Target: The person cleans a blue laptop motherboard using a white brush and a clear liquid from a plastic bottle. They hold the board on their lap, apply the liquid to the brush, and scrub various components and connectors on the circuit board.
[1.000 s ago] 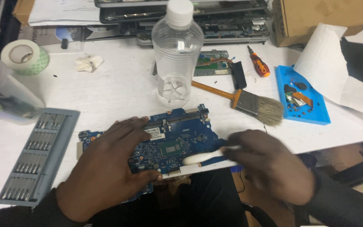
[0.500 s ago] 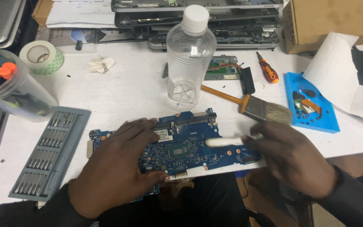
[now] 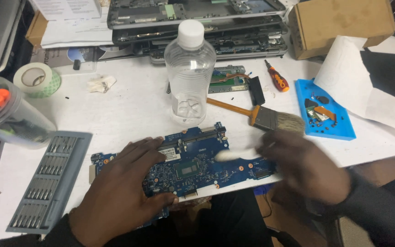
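Single head-worn view, looked steeply down and forward over counter [image 3: 129,110]; close above blue circuit board [image 3: 193,164] at near edge.

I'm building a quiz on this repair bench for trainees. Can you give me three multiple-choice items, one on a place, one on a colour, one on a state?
1. Where does the left hand rest?
A. On the blue circuit board
B. On the tape roll
C. On the cardboard box

2. What colour is the small parts tray right of the brush?
A. Red
B. Blue
C. Grey

3. How does the clear plastic bottle stand?
A. On its side, open
B. Upside down
C. Upright, white cap on

Answers:
1 A, the palm lies flat on the board's left part.
2 B, the tray is bright blue.
3 C, it stands upright behind the board, capped.
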